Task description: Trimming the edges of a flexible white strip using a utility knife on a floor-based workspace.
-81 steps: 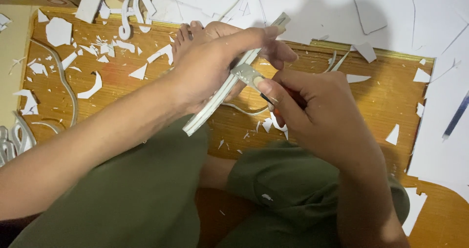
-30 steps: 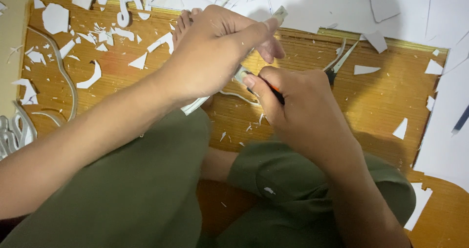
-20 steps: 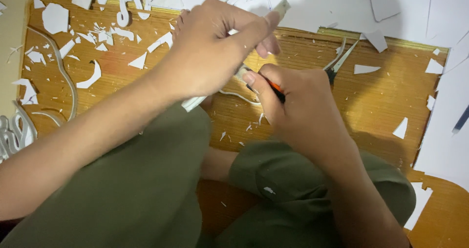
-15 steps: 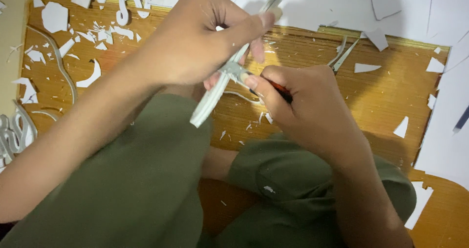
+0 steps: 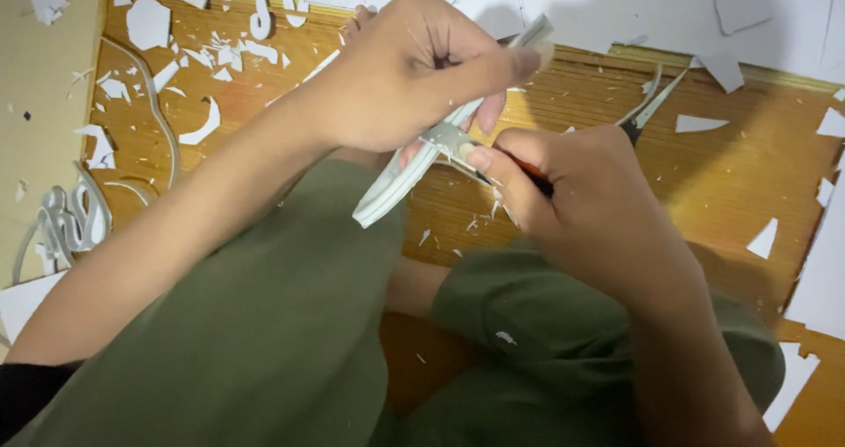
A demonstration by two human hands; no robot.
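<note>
The wooden floor (image 5: pixel 757 157) fills most of the view, with white sheets (image 5: pixel 634 7) lying along its far edge from twelve to two o'clock and a tan board (image 5: pixel 44 121) covering the nine o'clock side. The person sits with legs folded in green trousers (image 5: pixel 290 341), which take up the whole lower half from seven to five o'clock. The barest stretch of wood lies toward three o'clock, broken only by a few white offcuts (image 5: pixel 764 238); the ten o'clock corner is thick with white scraps (image 5: pixel 148 23) and curled cut shapes (image 5: pixel 75 223). Over the lap, the left hand (image 5: pixel 405 73) is closed around a long white strip (image 5: pixel 387 192), which slants from its lower end at about seven o'clock, just above the left thigh, up to its tip near one o'clock beyond the thumb. The right hand (image 5: pixel 581 201) is clenched on a small knife (image 5: pixel 519 167) with an orange and black handle, its blade touching the strip's edge just under the left fingers. A pair of scissors (image 5: pixel 651 108) lies on the floor just beyond the right hand, toward two o'clock.
</note>
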